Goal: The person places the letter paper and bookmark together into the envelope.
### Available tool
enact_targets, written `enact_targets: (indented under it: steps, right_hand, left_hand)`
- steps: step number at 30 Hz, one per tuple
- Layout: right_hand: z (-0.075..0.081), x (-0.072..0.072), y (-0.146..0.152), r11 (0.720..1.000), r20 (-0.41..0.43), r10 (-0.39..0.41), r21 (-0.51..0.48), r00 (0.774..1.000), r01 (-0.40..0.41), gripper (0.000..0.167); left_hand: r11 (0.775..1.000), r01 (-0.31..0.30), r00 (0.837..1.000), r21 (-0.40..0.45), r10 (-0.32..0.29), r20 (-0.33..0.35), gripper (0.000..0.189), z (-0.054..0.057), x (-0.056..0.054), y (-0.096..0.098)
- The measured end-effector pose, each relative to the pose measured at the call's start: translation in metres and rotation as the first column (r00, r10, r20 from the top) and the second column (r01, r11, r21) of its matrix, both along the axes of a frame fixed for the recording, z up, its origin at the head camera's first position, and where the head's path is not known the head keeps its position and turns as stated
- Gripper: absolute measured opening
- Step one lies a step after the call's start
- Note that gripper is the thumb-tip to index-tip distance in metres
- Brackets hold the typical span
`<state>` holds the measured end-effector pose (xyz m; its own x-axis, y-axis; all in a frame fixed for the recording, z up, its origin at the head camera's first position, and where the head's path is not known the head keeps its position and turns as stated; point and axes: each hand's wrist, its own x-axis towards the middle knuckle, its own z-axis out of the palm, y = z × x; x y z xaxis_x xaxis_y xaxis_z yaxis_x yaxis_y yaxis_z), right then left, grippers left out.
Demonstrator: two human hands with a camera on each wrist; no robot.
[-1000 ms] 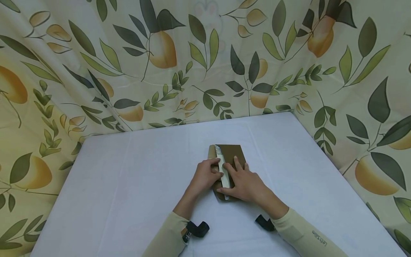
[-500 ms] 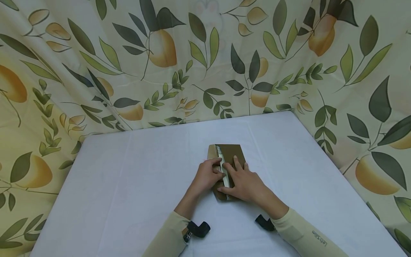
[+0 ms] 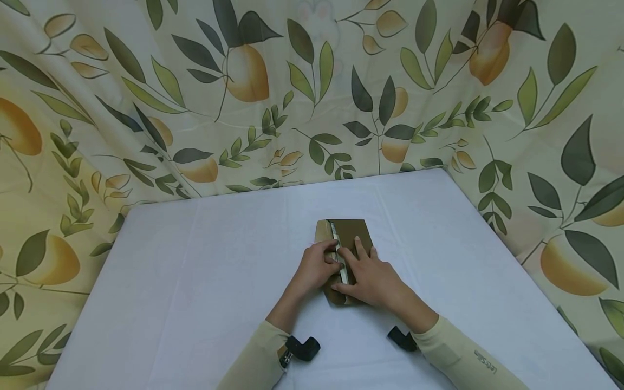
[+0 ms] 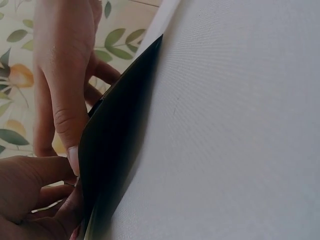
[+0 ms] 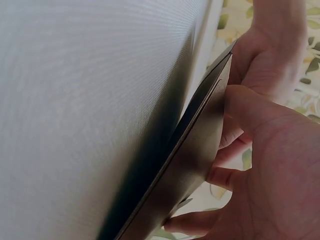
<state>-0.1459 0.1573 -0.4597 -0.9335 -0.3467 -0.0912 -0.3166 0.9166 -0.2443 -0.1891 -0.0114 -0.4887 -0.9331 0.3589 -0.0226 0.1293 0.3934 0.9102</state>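
Note:
A flat brown paper envelope lies on the white table, its lighter flap folded out to the left. Along the opening shows a narrow strip of pale paper, its middle partly covered by fingers. My left hand has thumb and forefinger curled at the strip's left edge, pinching it. My right hand lies spread over the envelope, fingers on its brown face and thumb near the lower edge. From the right wrist, the envelope appears edge-on with layers parted; in the left wrist view its underside is dark.
A white cloth covers the table, with its far edge behind the envelope. A curtain printed with fruit and leaves hangs around the back and sides. Black wrist-worn devices sit near both cuffs.
The visible strip of pale paper has become narrower as it slid right into the envelope. My left hand has shifted slightly right; my right hand has stayed nearly still.

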Motion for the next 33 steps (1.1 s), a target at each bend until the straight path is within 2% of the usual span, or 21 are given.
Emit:
enact_targets:
  steps: [9,17,24,33]
  right_hand:
    - [0.001,-0.001,0.0,1.0,0.008,-0.002,0.007,1.0,0.002,0.075]
    - [-0.001,-0.004,0.0,1.0,0.006,-0.007,0.003,1.0,0.007,0.072]
    - [-0.002,-0.005,0.0,0.999,0.01,-0.02,0.033,1.0,0.019,0.071]
    - [-0.015,-0.001,-0.004,0.995,0.048,-0.069,0.082,0.996,0.065,0.074]
  left_hand:
    - [0.999,-0.015,1.0,0.031,0.015,-0.016,0.058,0.004,0.001,-0.004]
    - [0.999,-0.047,0.998,0.021,0.047,-0.046,0.053,0.007,-0.006,-0.014]
    - [0.998,-0.063,0.994,0.017,0.064,-0.09,0.036,0.01,-0.009,-0.023]
    - [0.995,-0.079,0.99,-0.06,0.072,-0.12,0.021,0.01,-0.01,-0.034]
